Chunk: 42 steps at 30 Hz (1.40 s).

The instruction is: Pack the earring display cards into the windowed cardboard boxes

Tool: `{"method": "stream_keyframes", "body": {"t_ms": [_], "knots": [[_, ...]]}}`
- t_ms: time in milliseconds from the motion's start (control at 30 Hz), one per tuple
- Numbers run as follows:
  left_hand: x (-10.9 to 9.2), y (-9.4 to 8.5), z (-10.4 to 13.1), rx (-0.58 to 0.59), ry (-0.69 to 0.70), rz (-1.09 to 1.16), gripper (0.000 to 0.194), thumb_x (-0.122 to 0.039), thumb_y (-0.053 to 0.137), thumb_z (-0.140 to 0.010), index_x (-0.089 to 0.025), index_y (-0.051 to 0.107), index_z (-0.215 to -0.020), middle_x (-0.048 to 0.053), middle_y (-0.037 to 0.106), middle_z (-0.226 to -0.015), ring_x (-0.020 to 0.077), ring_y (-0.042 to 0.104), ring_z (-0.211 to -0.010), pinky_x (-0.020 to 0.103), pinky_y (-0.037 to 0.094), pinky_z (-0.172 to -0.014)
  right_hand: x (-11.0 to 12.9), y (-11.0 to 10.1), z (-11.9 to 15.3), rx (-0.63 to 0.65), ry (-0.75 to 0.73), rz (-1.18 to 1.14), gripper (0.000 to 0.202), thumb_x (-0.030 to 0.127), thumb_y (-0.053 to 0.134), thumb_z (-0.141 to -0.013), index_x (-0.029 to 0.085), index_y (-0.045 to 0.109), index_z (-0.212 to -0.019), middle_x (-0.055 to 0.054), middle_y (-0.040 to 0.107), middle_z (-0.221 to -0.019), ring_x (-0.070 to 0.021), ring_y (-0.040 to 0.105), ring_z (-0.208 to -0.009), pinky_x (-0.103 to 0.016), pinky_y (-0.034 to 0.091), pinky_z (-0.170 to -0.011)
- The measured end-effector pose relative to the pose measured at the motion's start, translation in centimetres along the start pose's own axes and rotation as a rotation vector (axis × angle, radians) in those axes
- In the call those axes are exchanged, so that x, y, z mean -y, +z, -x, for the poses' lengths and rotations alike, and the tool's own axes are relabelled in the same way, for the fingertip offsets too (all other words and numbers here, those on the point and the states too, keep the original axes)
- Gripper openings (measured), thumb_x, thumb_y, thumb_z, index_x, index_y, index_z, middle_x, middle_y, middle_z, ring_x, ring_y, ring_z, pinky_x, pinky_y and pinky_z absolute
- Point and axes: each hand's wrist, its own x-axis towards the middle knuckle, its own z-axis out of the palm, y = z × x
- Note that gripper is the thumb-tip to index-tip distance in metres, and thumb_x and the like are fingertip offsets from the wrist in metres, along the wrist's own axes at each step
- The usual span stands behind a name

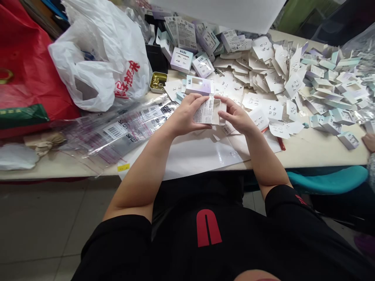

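A small cardboard box with printed text on its back is held above the table, its end flap open toward the right. My left hand wraps round the box from the left, thumb below and fingers on top. At the open end, my right hand has its thumb and fingers closed on the flap. Just beyond lies a lilac "kids" box with a window. White cards with small earrings lie right of my right hand. A white sheet spreads beneath both hands.
Piled cards and many small boxes cover the right side. Clear plastic bags, a white carrier bag and a red bag occupy the left. A tin holds gold pieces. Another person's hand shows far right.
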Motion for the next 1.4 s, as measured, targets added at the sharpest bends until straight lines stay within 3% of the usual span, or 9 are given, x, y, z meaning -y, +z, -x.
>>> {"method": "stream_keyframes", "body": {"t_ms": [67, 200, 300, 433, 533, 700, 900, 1267, 1400], "knots": [[-0.3, 0.5, 0.0, 0.006, 0.018, -0.024, 0.105, -0.049, 0.100, -0.079, -0.021, 0.046, -0.165, 0.021, 0.056, -0.154, 0.0429, 0.054, -0.146, 0.062, 0.047, -0.128, -0.3, 0.6, 0.0, -0.015, 0.036, -0.010, 0.078, 0.071, 0.082, -0.086, 0.030, 0.056, -0.146, -0.008, 0.071, -0.140, -0.0324, 0.071, -0.126, -0.054, 0.061, -0.111], [-0.5, 1.4, 0.0, 0.010, 0.012, -0.072, 0.104, -0.044, 0.102, -0.077, -0.019, 0.048, -0.163, 0.021, 0.057, -0.151, 0.0436, 0.056, -0.143, 0.062, 0.048, -0.127, -1.1, 1.4, -0.2, -0.184, 0.033, 0.184, 0.060, 0.062, 0.083, -0.083, 0.025, 0.063, -0.127, -0.008, 0.073, -0.128, -0.0328, 0.069, -0.121, -0.058, 0.054, -0.118], [-0.4, 1.5, -0.1, 0.014, -0.010, -0.045, 0.102, -0.044, 0.101, -0.079, -0.017, 0.048, -0.163, 0.022, 0.056, -0.153, 0.0436, 0.055, -0.145, 0.062, 0.047, -0.128, -1.1, 1.6, -0.2, -0.243, 0.009, 0.205, 0.061, 0.066, 0.083, -0.083, 0.025, 0.063, -0.123, -0.008, 0.073, -0.130, -0.0331, 0.068, -0.126, -0.056, 0.051, -0.121], [-0.1, 1.0, -0.2, 0.005, -0.034, 0.035, 0.104, -0.047, 0.099, -0.080, -0.022, 0.046, -0.166, 0.020, 0.054, -0.155, 0.0426, 0.053, -0.149, 0.061, 0.044, -0.131, -0.7, 1.1, -0.1, -0.119, 0.043, -0.012, 0.070, 0.079, 0.076, -0.088, 0.028, 0.060, -0.134, -0.006, 0.075, -0.124, -0.0300, 0.073, -0.118, -0.051, 0.060, -0.111], [0.0, 0.5, -0.2, 0.020, -0.043, 0.064, 0.103, -0.052, 0.098, -0.081, -0.025, 0.046, -0.166, 0.019, 0.055, -0.156, 0.0428, 0.052, -0.149, 0.062, 0.043, -0.132, -0.7, 0.3, 0.0, -0.001, 0.109, -0.132, 0.071, 0.078, 0.074, -0.091, 0.031, 0.057, -0.142, -0.004, 0.076, -0.118, -0.0276, 0.076, -0.107, -0.048, 0.066, -0.099], [0.0, 0.4, -0.2, 0.032, -0.038, 0.053, 0.105, -0.053, 0.097, -0.079, -0.028, 0.045, -0.167, 0.018, 0.053, -0.159, 0.0436, 0.050, -0.151, 0.064, 0.042, -0.132, -1.1, -0.1, 0.1, 0.042, 0.145, -0.164, 0.072, 0.069, 0.081, -0.088, 0.034, 0.056, -0.146, -0.003, 0.075, -0.120, -0.0249, 0.076, -0.101, -0.044, 0.069, -0.089], [-0.1, 0.7, 0.0, 0.040, -0.021, 0.019, 0.107, -0.053, 0.098, -0.079, -0.024, 0.045, -0.167, 0.021, 0.053, -0.159, 0.0438, 0.050, -0.151, 0.064, 0.043, -0.131, -0.4, 1.1, 0.0, -0.058, 0.122, -0.114, 0.060, 0.060, 0.087, -0.086, 0.029, 0.061, -0.130, -0.004, 0.076, -0.124, -0.0254, 0.075, -0.110, -0.047, 0.066, -0.103], [-0.2, 1.0, 0.1, 0.045, -0.033, -0.029, 0.108, -0.046, 0.101, -0.077, -0.023, 0.046, -0.167, 0.021, 0.054, -0.159, 0.0455, 0.050, -0.152, 0.065, 0.042, -0.132, -0.7, 1.2, 0.0, -0.117, 0.090, 0.068, 0.052, 0.047, 0.080, -0.089, 0.026, 0.062, -0.133, -0.005, 0.073, -0.132, -0.0285, 0.070, -0.125, -0.050, 0.056, -0.118], [-0.3, 0.7, 0.0, 0.045, -0.027, -0.020, 0.104, -0.048, 0.098, -0.082, -0.026, 0.045, -0.169, 0.019, 0.054, -0.164, 0.0445, 0.049, -0.155, 0.066, 0.038, -0.135, -0.4, 1.2, 0.0, -0.112, 0.091, -0.039, 0.055, 0.051, 0.082, -0.090, 0.023, 0.061, -0.132, -0.007, 0.072, -0.134, -0.0271, 0.070, -0.121, -0.048, 0.058, -0.116]]}}
